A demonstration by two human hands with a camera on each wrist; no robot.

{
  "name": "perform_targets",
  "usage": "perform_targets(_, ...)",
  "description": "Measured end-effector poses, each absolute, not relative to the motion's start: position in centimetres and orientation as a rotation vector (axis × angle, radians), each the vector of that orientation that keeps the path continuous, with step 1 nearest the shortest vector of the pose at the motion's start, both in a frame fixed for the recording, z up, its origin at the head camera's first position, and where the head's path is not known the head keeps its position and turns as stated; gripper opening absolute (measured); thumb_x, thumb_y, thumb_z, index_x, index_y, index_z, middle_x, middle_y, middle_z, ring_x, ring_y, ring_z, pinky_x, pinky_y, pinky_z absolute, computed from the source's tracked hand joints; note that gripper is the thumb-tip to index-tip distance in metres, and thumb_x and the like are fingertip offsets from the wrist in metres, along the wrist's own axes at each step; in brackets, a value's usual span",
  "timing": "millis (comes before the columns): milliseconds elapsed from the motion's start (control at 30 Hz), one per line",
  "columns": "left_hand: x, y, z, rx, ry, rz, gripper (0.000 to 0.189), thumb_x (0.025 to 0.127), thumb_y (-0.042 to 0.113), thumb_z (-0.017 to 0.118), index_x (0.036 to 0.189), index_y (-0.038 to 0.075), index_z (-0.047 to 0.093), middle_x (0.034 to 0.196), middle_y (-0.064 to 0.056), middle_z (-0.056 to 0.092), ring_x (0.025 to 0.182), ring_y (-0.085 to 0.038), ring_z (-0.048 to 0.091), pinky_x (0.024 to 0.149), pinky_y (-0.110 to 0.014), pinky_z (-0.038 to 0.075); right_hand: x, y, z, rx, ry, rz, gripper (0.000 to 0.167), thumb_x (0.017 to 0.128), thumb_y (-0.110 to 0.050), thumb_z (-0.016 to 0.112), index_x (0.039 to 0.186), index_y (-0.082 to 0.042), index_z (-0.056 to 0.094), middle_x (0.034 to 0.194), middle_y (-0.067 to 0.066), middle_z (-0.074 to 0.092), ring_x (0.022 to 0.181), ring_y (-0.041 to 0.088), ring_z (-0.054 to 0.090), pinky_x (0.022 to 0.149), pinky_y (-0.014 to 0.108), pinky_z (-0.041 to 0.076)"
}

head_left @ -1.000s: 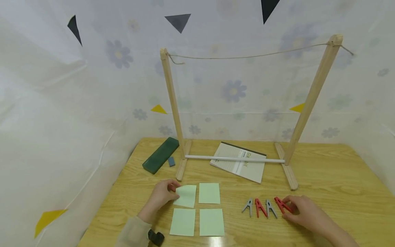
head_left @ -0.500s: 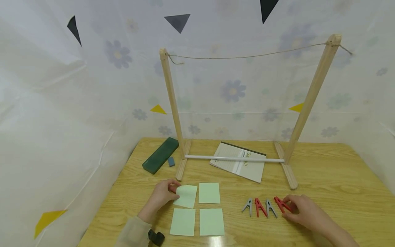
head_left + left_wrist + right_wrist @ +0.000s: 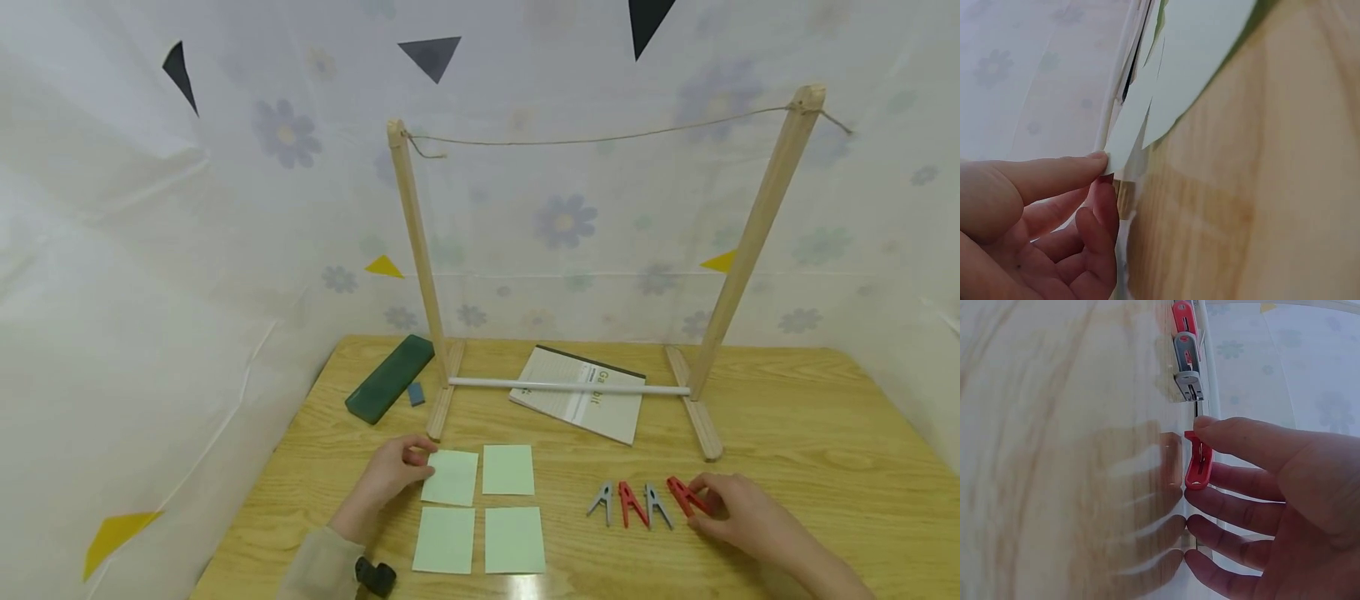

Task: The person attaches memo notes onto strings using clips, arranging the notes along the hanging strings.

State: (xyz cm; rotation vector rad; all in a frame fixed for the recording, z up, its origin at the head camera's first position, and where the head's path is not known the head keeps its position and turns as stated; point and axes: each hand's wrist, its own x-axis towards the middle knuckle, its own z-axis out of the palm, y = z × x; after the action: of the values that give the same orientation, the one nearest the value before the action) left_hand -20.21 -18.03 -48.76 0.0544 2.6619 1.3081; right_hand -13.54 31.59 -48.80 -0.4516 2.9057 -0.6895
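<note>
At left hand [image 3: 395,469], pinched green note [image 3: 452,479] flatter than before.

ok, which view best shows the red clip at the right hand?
Right wrist: the red clip is close and large there, held by the right hand. Head shows it smaller, right of the other three clips. Left wrist doesn't show it.

Desk nook, bldg type unclear — floral sheeting [image 3: 645,250] on 3 sides of wood-grain table [image 3: 795,417] w/ notebook [image 3: 581,408].
</note>
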Motion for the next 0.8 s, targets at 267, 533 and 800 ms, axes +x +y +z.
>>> perform_targets(267, -20.3, -18.5, -48.1, 0.061, 2.633, 1.371, 0.021, 0.085, 0.004, 0.076, 0.104, 0.006, 0.071, 0.09, -0.008, 0.067, 0.08, -0.016, 0.059, 0.064, -0.028, 0.049, -13.6, 31.5, -48.1, -0.401, 2.886, -0.688, 0.033, 0.083, -0.033, 0.079, 0.103, -0.01, 0.067, 0.083, -0.007, 0.064, 0.072, -0.002, 0.055, 0.062, 0.023, 0.049)
perform_targets(533, -20.3, -18.9, -47.9, 0.063, 2.585, 1.429, 0.02, 0.086, 0.005, 0.074, 0.105, 0.003, 0.068, 0.089, -0.009, 0.069, 0.077, -0.015, 0.061, 0.064, -0.028, 0.05, -13.6, 31.4, -47.6, -0.359, 2.89, -0.67, 0.033, 0.082, -0.03, 0.08, 0.103, -0.009, 0.067, 0.083, -0.007, 0.065, 0.074, 0.003, 0.059, 0.063, 0.025, 0.05)
perform_targets(800, -20.1, -18.8, -46.8, 0.059, 2.502, 1.517, 0.016, 0.089, 0.005, 0.072, 0.103, 0.0, 0.066, 0.084, -0.008, 0.068, 0.073, -0.015, 0.062, 0.067, -0.031, 0.056, -13.7, 31.5, -46.7, -0.383, 2.952, -0.68, 0.026, 0.081, -0.022, 0.081, 0.097, -0.009, 0.066, 0.079, -0.005, 0.063, 0.071, 0.001, 0.056, 0.061, 0.024, 0.05)
